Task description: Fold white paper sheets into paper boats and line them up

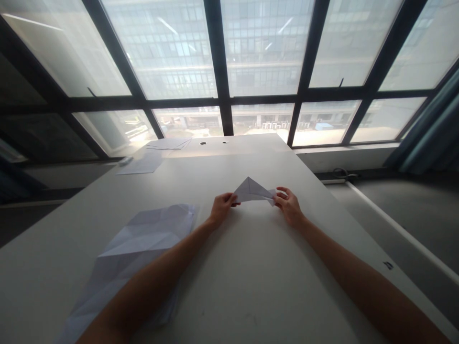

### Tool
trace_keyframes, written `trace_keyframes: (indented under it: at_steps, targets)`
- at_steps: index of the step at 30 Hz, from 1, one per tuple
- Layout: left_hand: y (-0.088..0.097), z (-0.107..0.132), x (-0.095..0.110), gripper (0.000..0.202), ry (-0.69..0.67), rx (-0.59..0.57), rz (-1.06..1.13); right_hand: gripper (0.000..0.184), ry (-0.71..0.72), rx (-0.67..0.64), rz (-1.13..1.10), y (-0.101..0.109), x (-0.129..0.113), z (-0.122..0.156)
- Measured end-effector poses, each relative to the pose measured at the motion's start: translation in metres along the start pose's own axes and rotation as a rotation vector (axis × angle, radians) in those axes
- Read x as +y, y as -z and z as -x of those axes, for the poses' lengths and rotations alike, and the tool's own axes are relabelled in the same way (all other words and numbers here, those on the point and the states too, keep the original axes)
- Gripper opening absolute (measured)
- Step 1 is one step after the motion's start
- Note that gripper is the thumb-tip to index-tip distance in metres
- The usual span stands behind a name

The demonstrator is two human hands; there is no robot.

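Folded paper (250, 189) sits between our left hand (222, 206) and right hand (290, 206), which pinch its opposite ends; gripping lightly, we should avoid crumpling it.

- Black-framed windows (221, 71) span the top of the frame.
- A blue curtain (433, 134) hangs at the right edge.
- A white desk (244, 267) fills the lower middle.
- Loose sheets (143, 163) lie on its far end, left of centre.
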State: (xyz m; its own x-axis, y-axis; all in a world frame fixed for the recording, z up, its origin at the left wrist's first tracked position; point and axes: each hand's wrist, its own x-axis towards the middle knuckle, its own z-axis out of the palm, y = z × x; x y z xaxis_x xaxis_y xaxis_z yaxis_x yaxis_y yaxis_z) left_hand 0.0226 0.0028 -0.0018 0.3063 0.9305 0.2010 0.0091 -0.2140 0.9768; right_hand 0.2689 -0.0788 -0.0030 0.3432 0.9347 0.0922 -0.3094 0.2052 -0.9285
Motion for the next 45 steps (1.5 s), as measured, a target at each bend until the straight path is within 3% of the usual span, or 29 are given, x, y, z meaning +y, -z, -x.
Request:
trace_keyframes:
  at_steps: [3, 9, 21, 32, 39, 45]
  targets:
    - [-0.001, 0.001, 0.001, 0.043, -0.002, -0.01, 0.004, 0.05, 0.025, 0.015, 0.01, 0.0, 0.003, -0.001]
    - [-0.001, 0.001, 0.002, 0.042, -0.012, 0.012, 0.001, 0.025, 0.119, 0.106, 0.131, 0.002, 0.013, -0.004]
    - [-0.001, 0.0, 0.002, 0.043, 0.001, 0.07, 0.072, 0.034, 0.324, -0.106, 0.33, -0.003, 0.005, 0.003]
    - [-0.001, 0.001, 0.003, 0.043, -0.047, 0.034, 0.028, 0.024, 0.462, -0.084, 0.606, -0.006, 0.004, 0.007]
    - [0.0, 0.002, 0.004, 0.041, -0.053, 0.029, 0.019, 0.035, 0.436, -0.133, 0.599, -0.005, 0.001, 0.009]
    - [-0.001, 0.002, 0.004, 0.04, -0.061, 0.006, 0.01, 0.021, 0.361, -0.052, 0.449, -0.003, 0.006, 0.004]
